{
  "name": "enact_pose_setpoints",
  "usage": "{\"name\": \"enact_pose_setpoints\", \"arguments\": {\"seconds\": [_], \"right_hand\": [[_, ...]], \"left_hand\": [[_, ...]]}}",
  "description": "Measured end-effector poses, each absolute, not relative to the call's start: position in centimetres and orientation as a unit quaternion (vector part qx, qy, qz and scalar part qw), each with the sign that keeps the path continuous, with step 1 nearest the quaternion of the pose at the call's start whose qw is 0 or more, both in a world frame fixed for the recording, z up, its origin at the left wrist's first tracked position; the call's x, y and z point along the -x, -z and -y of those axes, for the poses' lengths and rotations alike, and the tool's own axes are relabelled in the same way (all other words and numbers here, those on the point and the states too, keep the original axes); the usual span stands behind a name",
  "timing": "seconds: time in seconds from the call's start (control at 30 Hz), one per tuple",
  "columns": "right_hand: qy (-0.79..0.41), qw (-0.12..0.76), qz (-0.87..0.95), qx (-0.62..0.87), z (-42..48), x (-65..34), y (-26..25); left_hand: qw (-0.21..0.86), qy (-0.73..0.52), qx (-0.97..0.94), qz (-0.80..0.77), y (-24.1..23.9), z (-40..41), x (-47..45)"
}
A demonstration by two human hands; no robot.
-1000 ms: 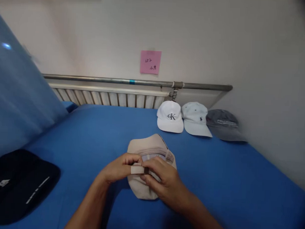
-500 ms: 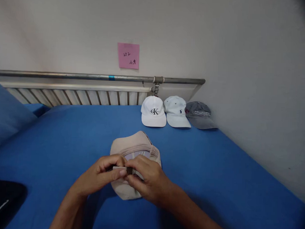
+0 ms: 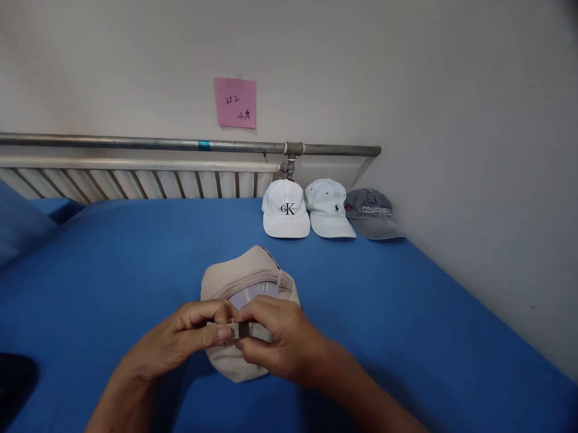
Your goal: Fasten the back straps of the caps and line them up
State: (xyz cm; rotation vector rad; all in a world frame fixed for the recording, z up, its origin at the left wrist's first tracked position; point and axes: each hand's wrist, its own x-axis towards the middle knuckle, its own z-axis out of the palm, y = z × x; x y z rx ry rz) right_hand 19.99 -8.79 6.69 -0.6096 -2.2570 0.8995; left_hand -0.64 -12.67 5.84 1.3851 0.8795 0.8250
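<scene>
A beige baseball cap [image 3: 232, 274] lies upside down on the blue sheet, its brim toward the back left and its inside showing. My left hand [image 3: 190, 336] pinches the cap's back strap [image 3: 259, 331] between thumb and fingers on the left side. Close beside it, my right hand [image 3: 285, 339] grips the same strap just right of a dark buckle [image 3: 244, 330]. The buckle shows between the two hands. Part of the cap's near edge is hidden behind my fingers.
At the back stand a white cap [image 3: 286, 223], a pale blue cap [image 3: 329, 224] and a grey cap [image 3: 374, 229] in a row. Behind the blue sheet [image 3: 126, 255] are a radiator [image 3: 162, 185] and a metal pipe [image 3: 130, 143]. A pink note [image 3: 235, 104] hangs on the wall.
My left thumb has shifted a little left of the buckle, and more of the strap and buckle now shows. The whole view has shifted slightly.
</scene>
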Motion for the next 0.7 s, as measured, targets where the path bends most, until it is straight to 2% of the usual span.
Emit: {"name": "enact_pose_setpoints", "arguments": {"seconds": [0.4,0.57,0.7], "right_hand": [[-0.431,0.308,0.804,0.269,8.6,-20.3,-7.5],[-0.441,0.343,0.772,0.303,8.3,-20.3,-7.6],[-0.477,0.354,0.739,0.317,7.9,-20.2,-7.2]], "left_hand": [[0.619,-0.381,-0.574,-0.378,-5.5,12.7,0.8],[0.577,-0.374,-0.597,-0.414,-6.4,12.6,1.6],[0.553,-0.323,-0.611,-0.465,-6.7,12.1,1.4]]}}
